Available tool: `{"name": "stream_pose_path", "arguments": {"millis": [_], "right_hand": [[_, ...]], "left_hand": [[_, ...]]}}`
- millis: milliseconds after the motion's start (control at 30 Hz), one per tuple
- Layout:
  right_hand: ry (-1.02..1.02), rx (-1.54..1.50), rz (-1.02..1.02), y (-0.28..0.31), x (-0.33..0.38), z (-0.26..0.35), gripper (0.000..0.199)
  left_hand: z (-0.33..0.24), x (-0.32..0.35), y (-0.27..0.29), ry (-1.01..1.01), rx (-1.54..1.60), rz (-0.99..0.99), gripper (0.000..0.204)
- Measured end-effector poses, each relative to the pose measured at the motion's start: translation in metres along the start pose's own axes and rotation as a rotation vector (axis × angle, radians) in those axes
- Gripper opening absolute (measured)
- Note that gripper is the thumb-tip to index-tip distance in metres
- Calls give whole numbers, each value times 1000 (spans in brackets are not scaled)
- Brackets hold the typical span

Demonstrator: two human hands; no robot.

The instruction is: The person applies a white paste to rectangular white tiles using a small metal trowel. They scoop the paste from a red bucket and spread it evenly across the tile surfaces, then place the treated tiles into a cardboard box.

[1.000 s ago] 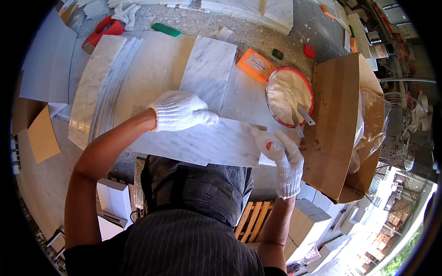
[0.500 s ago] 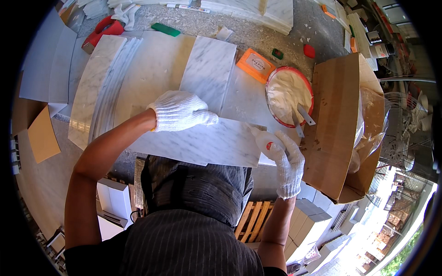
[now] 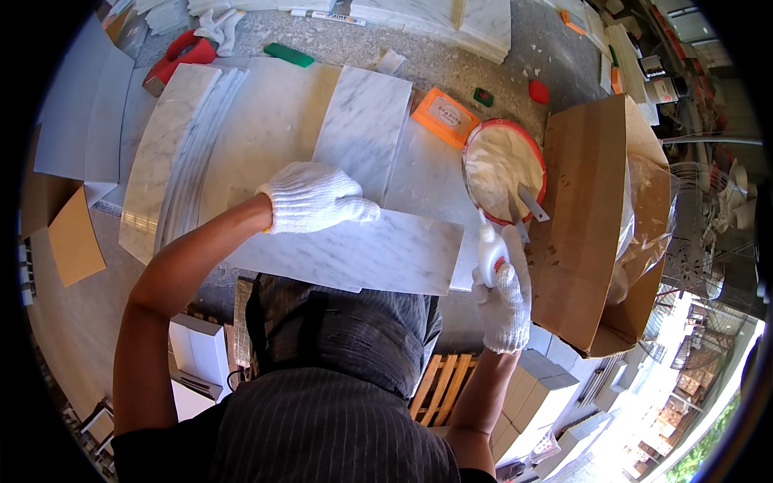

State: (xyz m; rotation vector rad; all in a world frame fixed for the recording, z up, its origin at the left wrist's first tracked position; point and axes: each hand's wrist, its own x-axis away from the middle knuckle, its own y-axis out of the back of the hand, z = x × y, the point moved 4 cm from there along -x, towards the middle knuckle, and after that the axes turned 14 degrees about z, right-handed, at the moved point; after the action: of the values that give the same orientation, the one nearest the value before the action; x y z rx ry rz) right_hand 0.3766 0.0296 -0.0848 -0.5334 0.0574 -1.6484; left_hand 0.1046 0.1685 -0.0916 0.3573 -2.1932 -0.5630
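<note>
White-gloved left hand [image 3: 310,197] flat on marble tile [image 3: 362,251]; right hand [image 3: 506,294] fingers wrapped round glue bottle [image 3: 489,251]

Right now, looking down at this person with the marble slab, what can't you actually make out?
Head view only:
- Nozzle of the white bottle: too small; right hand wraps its base.
- Marble slab under the left hand: covered by the glove.
- Tool blades in the red-rimmed bucket: sunk in white paste.
- Slab's near edge: the person's head hides part.

Just past my right grip — red-rimmed bucket [image 3: 505,167] of white paste, scraper [image 3: 533,203] stuck in it. Orange sponge block [image 3: 444,117] beyond, cardboard box [image 3: 592,217] right, green bar [image 3: 289,55] far off.
</note>
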Motion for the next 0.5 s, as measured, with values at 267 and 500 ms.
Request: {"name": "stream_pose_path", "arguments": {"millis": [267, 500], "right_hand": [[-33, -331, 317, -28, -24, 8, 63], [-6, 235, 641, -97, -104, 23, 36]], "left_hand": [[0, 2, 1, -8, -20, -6, 57], [0, 0, -1, 3, -79, -15, 55]]}}
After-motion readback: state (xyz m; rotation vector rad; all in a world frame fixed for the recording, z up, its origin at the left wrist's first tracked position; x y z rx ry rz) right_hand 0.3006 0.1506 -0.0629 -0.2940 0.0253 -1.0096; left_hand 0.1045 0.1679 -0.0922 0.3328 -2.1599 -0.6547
